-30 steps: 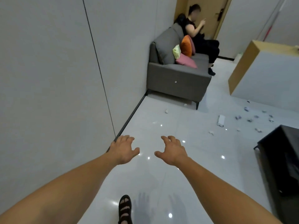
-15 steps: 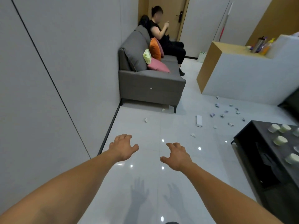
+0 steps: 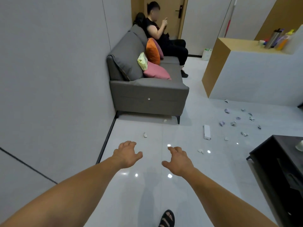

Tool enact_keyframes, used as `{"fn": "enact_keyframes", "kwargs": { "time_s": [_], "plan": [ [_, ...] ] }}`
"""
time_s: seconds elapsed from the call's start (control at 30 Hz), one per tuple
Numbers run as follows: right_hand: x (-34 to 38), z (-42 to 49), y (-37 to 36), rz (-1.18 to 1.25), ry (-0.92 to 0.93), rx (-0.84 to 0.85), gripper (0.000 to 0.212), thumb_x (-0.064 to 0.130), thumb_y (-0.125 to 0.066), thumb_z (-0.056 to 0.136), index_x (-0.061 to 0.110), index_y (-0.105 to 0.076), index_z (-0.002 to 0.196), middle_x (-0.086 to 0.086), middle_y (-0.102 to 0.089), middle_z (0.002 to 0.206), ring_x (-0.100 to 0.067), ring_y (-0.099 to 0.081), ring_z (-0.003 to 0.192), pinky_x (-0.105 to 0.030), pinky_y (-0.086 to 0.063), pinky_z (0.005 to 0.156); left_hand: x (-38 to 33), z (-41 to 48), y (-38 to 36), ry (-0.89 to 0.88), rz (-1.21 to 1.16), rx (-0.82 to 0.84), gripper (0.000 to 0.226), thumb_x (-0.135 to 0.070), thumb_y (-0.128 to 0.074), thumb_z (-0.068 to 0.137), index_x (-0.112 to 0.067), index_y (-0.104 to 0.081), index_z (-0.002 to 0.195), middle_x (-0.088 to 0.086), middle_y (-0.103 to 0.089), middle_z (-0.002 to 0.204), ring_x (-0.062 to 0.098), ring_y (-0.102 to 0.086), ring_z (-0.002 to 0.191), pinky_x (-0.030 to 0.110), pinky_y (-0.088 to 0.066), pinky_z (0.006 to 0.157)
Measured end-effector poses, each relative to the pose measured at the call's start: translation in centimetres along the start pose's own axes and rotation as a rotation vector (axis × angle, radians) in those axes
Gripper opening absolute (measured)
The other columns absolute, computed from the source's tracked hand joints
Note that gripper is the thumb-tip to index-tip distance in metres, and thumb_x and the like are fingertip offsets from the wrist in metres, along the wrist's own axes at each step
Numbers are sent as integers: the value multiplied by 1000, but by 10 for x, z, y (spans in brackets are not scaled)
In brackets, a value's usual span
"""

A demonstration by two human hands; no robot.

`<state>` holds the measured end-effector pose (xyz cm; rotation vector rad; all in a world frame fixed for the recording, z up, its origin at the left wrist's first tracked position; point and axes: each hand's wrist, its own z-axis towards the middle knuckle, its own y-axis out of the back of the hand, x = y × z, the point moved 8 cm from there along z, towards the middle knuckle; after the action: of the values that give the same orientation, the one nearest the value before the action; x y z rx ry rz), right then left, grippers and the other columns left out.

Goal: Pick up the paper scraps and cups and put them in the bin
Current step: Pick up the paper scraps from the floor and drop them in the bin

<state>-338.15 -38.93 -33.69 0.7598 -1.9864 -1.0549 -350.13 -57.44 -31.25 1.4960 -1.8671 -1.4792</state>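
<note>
Left hand (image 3: 127,154) and right hand (image 3: 179,163) — spread, holding nothing — hover; cup (image 3: 300,145) on dark table (image 3: 284,145), contents unseen.

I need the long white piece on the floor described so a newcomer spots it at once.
Start at the grey sofa against the wall. On the floor past its near front leg, toward the dark table, lies the long white piece. Unlike the small crumpled scraps scattered beside it, it is a flat, straight-edged rectangle, bigger than any of them.

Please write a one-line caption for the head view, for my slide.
Left hand and right hand reach out empty over a glossy floor strewn with paper scraps beside a grey sofa.
</note>
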Motion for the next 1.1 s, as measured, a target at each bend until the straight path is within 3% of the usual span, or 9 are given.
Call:
{"fn": "enact_keyframes", "kwargs": {
  "time_s": [0.3, 0.7, 0.9, 1.1],
  "plan": [
    [-41, 138, 79, -33, -18, 42, 77, 52, -56, 88, 25, -22, 152, -4, -24, 156, -27, -32, 137, -42, -41, 105, -56, 136, 38, 45, -74, 21, 67, -50, -42, 93, -19, -25, 149, 0, -23, 156, 23, -20, 142, 41, -26, 112],
    [-28, 355, 108, -126, -51, 149, 74, 52, -55, 90, 27, -22, 152, -2, -25, 155, -25, -34, 136, -39, -42, 104, -46, 391, 78, 56, -155, 71, 67, -52, -42, 91, -19, -28, 148, 3, -28, 153, 25, -26, 138, 41, -30, 108],
    [-21, 461, 90, -114, -83, 261, 73, 52, -55, 91, 27, -23, 152, -1, -26, 155, -24, -37, 135, -37, -44, 103, -17, 486, 69, 118, -190, 133, 62, -52, -43, 89, -20, -36, 142, 2, -37, 146, 25, -33, 131, 41, -38, 102],
    [-41, 571, 24, -116, -70, 420, 71, 46, -56, 90, 28, -26, 151, 1, -27, 153, -22, -37, 134, -38, -42, 106, 21, 575, 9, 259, -298, 180, 67, -53, -42, 91, -20, -28, 148, 2, -28, 153, 23, -24, 140, 40, -30, 109]
  ]
}}
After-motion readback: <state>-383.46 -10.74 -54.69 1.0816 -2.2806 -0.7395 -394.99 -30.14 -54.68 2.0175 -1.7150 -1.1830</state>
